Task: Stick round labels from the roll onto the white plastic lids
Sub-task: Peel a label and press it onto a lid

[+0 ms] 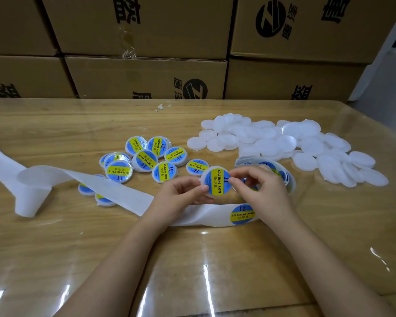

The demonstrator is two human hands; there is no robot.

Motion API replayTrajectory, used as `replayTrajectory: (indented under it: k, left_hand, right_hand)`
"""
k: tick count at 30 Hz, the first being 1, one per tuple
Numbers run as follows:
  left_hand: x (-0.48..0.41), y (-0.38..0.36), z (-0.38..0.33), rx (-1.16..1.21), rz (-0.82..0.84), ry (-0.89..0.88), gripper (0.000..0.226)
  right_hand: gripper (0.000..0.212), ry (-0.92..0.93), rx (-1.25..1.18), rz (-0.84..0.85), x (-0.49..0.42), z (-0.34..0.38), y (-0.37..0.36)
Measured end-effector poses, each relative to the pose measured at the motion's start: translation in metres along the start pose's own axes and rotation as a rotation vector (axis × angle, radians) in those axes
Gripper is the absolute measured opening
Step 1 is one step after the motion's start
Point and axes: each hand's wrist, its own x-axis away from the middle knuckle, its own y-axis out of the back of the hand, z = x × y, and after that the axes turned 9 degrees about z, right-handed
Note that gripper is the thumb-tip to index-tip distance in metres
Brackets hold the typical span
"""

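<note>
Both hands, left [181, 193] and right [256, 184], are pinching a labelled white lid [216, 181] above the backing strip [114, 191] on the worktop [55, 243].

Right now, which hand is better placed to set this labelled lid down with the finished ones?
Probably the left hand: it grips the lid by its left edge, and the finished lids lie on its side. The right hand is nearest the next label on the strip, handy for peeling that.

Partly hidden: roll of round blue-and-yellow labels [284, 177] behind right hand [263, 188]; two labelled white plastic lids [85, 189] half under white backing-paper strip [114, 191], itself cut by left edge.
</note>
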Motion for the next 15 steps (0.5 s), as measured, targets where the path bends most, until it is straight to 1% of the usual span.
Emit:
replayTrajectory:
  k: [10, 15]
  left_hand:
    - [-0.0005, 0.0011, 0.0011, 0.001, 0.021, -0.002, 0.01]
    - [-0.0005, 0.0015, 0.0014, 0.011, 0.014, 0.006, 0.009]
  right_hand:
    - [0.032, 0.042, 0.051, -0.011, 0.0, -0.0037, -0.0019]
    - [0.023, 0.06, 0.087, -0.017, 0.0006, -0.0049, -0.0032]
